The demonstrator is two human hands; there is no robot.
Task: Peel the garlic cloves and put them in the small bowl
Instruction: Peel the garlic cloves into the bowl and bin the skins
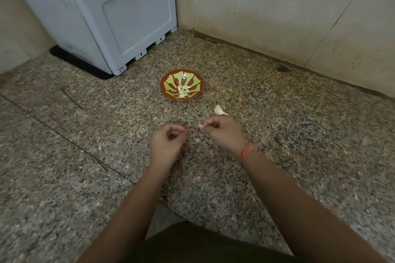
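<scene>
Nearest, lower edge: dark garment [192, 243]; two bare forearms reach out over the table [64, 145], a polished granite slab, speckled grey-brown, with faint cracks.

Left hand [167, 141]: grip curled, thumb and forefinger tips meeting; whether anything lies between them cannot be told.

Right hand [223, 132], orange thread [246, 152] at the wrist: grip pinching a pale garlic fragment [201, 126], small and ragged; skin or clove, too small to tell.

Just beyond the right hand, lying on the table: garlic piece [220, 110], papery white, pointed; unpeeled, by the look of it.

Further off, well apart from both hands: small bowl [193, 82], round, shallow, glossy, red-brown with a green leaf pattern; peeled cloves [183, 92], several, smooth and creamy, heaped at its centre.

Far left: grey plastic appliance [96, 17], boxy, matt; behind, beige wall tiles [277, 17], stained.

Status, as judged: well advanced; several cloves already in the bowl; one fragment in hand and one piece on the table apparently left.
</scene>
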